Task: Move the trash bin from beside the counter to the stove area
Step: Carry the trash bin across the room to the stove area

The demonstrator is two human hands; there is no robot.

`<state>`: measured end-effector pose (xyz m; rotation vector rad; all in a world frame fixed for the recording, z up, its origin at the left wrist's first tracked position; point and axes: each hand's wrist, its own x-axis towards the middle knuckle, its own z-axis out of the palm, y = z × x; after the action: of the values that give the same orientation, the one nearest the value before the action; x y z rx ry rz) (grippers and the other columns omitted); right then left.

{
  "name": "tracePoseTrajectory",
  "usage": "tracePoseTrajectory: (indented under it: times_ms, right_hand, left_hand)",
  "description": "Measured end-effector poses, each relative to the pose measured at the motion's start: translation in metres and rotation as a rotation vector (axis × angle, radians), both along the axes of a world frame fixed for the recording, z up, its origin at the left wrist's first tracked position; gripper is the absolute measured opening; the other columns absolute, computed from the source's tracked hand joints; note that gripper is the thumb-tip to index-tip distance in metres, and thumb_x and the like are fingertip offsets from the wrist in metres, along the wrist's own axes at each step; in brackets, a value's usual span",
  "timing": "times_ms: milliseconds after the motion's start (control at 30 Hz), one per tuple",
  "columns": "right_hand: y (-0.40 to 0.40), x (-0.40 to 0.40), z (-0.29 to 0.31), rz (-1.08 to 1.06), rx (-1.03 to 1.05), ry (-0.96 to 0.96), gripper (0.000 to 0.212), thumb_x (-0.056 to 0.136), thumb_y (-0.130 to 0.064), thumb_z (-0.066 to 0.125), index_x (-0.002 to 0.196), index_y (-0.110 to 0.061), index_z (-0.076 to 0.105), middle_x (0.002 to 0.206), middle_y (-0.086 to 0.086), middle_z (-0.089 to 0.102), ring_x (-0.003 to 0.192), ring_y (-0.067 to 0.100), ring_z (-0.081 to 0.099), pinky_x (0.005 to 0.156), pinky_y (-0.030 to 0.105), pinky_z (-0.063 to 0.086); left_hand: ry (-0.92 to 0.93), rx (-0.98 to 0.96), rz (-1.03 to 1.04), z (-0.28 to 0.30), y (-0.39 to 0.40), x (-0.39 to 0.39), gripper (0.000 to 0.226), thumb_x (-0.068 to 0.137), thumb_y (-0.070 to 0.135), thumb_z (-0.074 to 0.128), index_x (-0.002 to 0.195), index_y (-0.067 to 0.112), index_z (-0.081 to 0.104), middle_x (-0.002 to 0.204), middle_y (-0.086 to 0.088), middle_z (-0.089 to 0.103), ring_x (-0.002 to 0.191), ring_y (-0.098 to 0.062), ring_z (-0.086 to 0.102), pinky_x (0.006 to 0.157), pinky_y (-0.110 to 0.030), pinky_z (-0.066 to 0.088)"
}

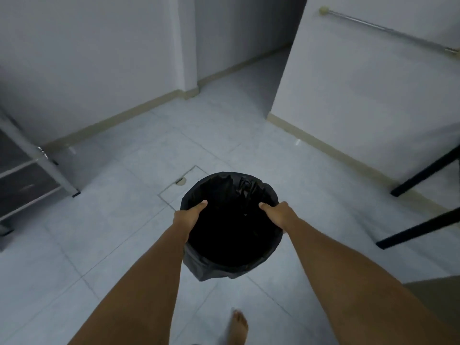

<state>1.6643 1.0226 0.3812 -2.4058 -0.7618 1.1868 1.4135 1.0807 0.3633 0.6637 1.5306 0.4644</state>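
Observation:
A round trash bin (pixel 230 235) lined with a black plastic bag hangs in front of me above the pale tiled floor. My left hand (pixel 190 216) grips its left rim, thumb inside the opening. On the opposite rim, my right hand (pixel 277 215) holds on the same way. The bin's inside is dark and I cannot tell what it holds. No stove or counter shows in this view.
A metal-framed shelf unit (pixel 32 175) stands at the left. Black furniture legs (pixel 423 170) reach in from the right, near a white wall with a metal rail (pixel 388 31). A passage (pixel 249 78) opens straight ahead. A floor hatch (pixel 184 183) lies just beyond the bin. My bare foot (pixel 239 324) is below.

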Motion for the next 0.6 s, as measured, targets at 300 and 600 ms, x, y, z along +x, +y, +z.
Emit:
tracePoseTrajectory:
  times_ms: [300,600]
  right_hand:
    - [0.152,-0.002,0.001,0.334,0.002,-0.018,0.093,0.088,-0.059,0.061,0.153,-0.001,0.027,0.15,0.02,0.046,0.132,0.04,0.05,0.106,0.048,0.046]
    - [0.316,-0.075,-0.014,0.576,-0.031,0.013,0.088,0.088,-0.058,0.061,0.149,-0.002,0.034,0.146,0.021,0.05,0.128,0.04,0.054,0.103,0.051,0.05]
  left_hand:
    - [-0.023,0.004,0.275,-0.001,0.069,-0.01,0.105,0.077,0.054,0.079,0.156,0.001,0.035,0.154,-0.023,0.048,0.139,-0.043,0.05,0.116,-0.052,0.041]
    - [-0.009,0.021,0.515,-0.009,0.177,-0.072,0.104,0.078,0.053,0.079,0.156,0.001,0.035,0.154,-0.023,0.047,0.139,-0.042,0.05,0.117,-0.052,0.04]
